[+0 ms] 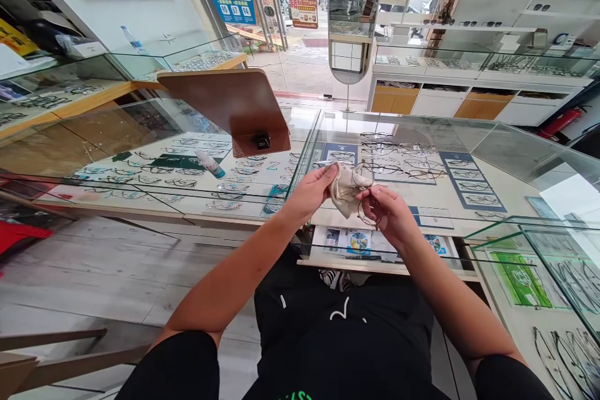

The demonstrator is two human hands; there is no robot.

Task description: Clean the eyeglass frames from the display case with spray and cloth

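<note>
- Head view: the left hand [313, 190] pinches a beige cleaning cloth [345, 189] between thumb and fingers, held above the near edge of the glass counter [422, 128].
- The right hand [391, 215] grips a pair of thin-rimmed eyeglasses [368, 197]; one round lens hangs below the fingers and the other lies against the cloth.
- Cloth and glasses touch, held up between both hands and clear of the glass top.
- Under the glass lie rows of eyeglass frames [398, 159] on display cards.
- On the adjoining counter to the left, a small spray bottle [210, 164] lies on its side near the base of a brown tilted mirror stand [234, 103].
- Printed leaflets [359, 242] rest on the lower shelf beneath the hands.
</note>
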